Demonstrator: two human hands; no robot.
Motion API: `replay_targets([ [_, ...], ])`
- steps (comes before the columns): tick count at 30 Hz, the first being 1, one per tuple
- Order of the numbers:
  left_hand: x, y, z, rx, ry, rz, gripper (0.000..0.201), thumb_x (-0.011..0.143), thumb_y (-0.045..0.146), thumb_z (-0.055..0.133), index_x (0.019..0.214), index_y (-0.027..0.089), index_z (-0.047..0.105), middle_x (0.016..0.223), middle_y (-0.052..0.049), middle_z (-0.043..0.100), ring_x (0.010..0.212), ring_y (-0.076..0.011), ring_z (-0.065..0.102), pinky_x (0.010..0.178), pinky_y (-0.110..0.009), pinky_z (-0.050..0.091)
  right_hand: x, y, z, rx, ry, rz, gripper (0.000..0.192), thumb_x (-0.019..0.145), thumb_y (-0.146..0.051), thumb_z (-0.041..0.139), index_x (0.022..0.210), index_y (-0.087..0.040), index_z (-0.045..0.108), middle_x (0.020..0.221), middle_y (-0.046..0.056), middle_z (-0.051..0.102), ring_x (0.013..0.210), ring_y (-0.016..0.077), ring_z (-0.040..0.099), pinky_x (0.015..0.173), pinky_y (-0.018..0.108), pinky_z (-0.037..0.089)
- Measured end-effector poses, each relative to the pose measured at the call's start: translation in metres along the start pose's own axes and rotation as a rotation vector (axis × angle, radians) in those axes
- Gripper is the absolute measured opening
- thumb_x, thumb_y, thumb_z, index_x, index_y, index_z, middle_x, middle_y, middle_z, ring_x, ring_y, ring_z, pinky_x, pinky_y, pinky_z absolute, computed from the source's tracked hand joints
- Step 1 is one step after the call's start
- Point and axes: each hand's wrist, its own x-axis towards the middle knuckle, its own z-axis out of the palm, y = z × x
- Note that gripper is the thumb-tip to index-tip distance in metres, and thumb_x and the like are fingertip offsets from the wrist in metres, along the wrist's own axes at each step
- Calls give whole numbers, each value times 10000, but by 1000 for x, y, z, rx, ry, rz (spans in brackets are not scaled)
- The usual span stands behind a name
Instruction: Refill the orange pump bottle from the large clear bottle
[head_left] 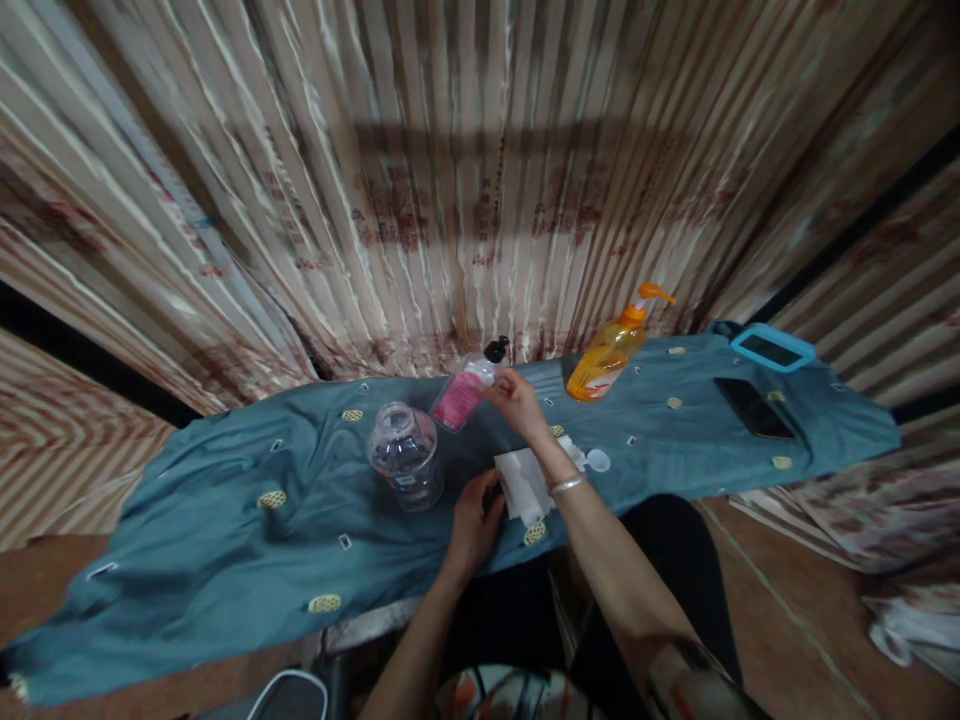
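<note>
Nearest us, our left hand (472, 520) rests on the blue cloth (225, 520) over the tabletop, fingers curled on something small and dark — we cannot tell what. Our right hand (517, 400) reaches farther, fingers closed on the tilted pink-labelled bottle (461, 396), just beside the clear jar (406, 455) — white tissue (525, 483) between both hands.

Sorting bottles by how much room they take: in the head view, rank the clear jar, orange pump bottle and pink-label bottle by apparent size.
1. Clear jar, though it sits nearest the camera.
2. Orange pump bottle.
3. Pink-label bottle, gripped by the right hand.
</note>
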Motion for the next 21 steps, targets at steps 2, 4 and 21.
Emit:
replay_targets([
  [2, 1, -2, 0, 6, 15, 7, 363, 905, 247, 670, 1267, 217, 687, 1233, -106, 774, 1122, -263, 743, 1054, -482, 600, -33, -5, -38, -56, 102, 7, 372, 996, -487, 687, 1199, -178, 655, 1115, 53, 685, 940, 174, 677, 852, 388, 605],
  [4, 2, -3, 1, -13, 35, -5, 384, 905, 260, 681, 1285, 215, 671, 1234, -108, 775, 1121, -261, 750, 1048, -478, 609, -70, -13, -71, -123, 196, 7, 382, 990, -491, 692, 1205, -176, 652, 1129, 57, 684, 964, 184, 680, 870, 401, 603],
  [21, 38, 42, 81, -194, 51, 42, 990, 705, 433, 914, 1530, 251, 398, 1578, -169, 506, 1479, -367, 508, 1256, -554, 417, -151, -31, -79, -537, 258, 67, 499, 961, -584, 700, 1245, -178, 644, 1045, 45, 706, 903, 185, 697, 858, 414, 607],
])
